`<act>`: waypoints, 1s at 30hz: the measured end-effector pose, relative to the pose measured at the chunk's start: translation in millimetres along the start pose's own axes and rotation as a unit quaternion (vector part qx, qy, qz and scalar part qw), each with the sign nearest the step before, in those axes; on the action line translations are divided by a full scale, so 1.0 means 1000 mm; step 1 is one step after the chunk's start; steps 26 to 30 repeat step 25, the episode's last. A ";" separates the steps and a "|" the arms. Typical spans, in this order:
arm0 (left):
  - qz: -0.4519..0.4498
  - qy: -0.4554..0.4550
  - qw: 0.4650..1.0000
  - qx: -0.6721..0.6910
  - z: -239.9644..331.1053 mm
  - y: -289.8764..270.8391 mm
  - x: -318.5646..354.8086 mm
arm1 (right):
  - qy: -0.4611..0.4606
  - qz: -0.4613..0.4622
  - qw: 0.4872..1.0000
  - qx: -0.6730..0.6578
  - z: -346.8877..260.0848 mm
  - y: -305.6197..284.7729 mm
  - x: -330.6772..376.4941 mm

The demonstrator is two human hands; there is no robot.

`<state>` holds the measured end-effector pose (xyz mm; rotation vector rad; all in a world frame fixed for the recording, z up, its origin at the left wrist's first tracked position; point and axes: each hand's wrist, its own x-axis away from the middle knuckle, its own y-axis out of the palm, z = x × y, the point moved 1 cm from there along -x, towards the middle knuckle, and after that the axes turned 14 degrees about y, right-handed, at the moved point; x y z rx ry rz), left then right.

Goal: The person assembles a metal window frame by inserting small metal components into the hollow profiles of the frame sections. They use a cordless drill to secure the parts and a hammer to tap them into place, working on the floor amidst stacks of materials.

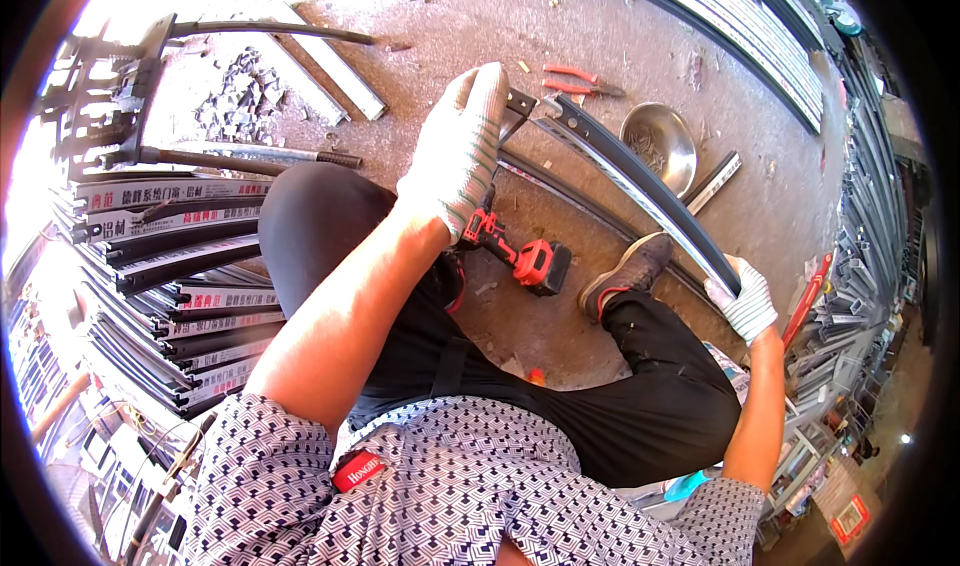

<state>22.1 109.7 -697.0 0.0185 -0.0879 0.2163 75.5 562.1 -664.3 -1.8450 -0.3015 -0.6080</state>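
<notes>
My left hand [462,144], in a striped white work glove, is closed round a dark metal piece [517,112] with small holes in its visible end. The glove hides the rest of that piece. Just right of it is the far end of a long dark aluminium profile [640,188], which slants down to the right. Its near end is in the grip of my gloved right hand [748,302]. Whether the two metal parts touch, I cannot tell. Below my left hand, a red and black cordless drill [520,256] lies on the floor between my legs.
Beyond the profile are red-handled pliers [580,80] and a metal bowl [677,146] of small fasteners. Another dark profile [580,198] lies underneath. Stacked profiles [190,256] crowd my left, near a heap of metal scraps [242,98]. More profiles [735,36] lie far right.
</notes>
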 end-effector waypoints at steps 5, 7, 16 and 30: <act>-0.017 0.007 1.000 0.000 -0.002 -0.001 -0.002 | 0.011 -0.011 1.000 -0.016 -0.006 0.002 0.001; -0.016 0.004 1.000 0.000 0.002 -0.001 -0.001 | 0.008 -0.008 1.000 -0.005 -0.005 0.001 0.000; 0.037 0.023 0.999 -0.001 0.003 -0.005 0.001 | -0.020 0.006 1.000 0.023 -0.004 0.000 -0.001; -0.035 0.317 0.945 -0.071 0.027 -0.005 0.013 | -0.048 -0.005 0.999 -0.023 -0.010 -0.006 0.008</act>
